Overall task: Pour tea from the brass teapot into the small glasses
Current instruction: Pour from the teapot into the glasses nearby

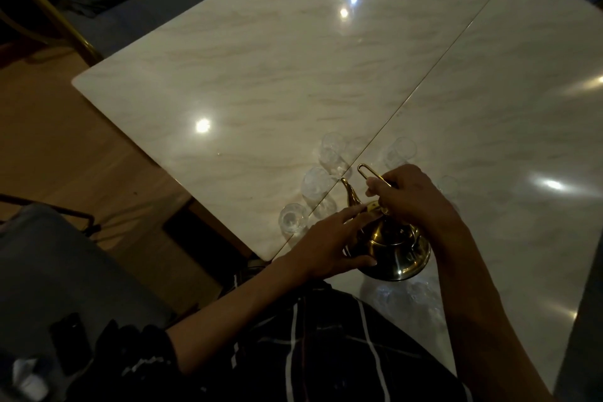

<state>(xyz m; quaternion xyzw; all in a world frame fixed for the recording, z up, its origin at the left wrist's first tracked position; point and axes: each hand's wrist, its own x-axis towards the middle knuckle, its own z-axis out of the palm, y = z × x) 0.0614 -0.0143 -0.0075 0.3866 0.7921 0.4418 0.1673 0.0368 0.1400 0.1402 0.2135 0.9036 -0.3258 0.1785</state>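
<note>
Right hand clamped on teapot handle; left hand spread against body; glasses ring spout, seemingly empty.

The right hand covers most of the thin looped brass handle, and the left hand hides the round brass teapot's near flank. Blurred clear small glasses below it, number unclear. Right forearm runs off the bottom edge.
</note>
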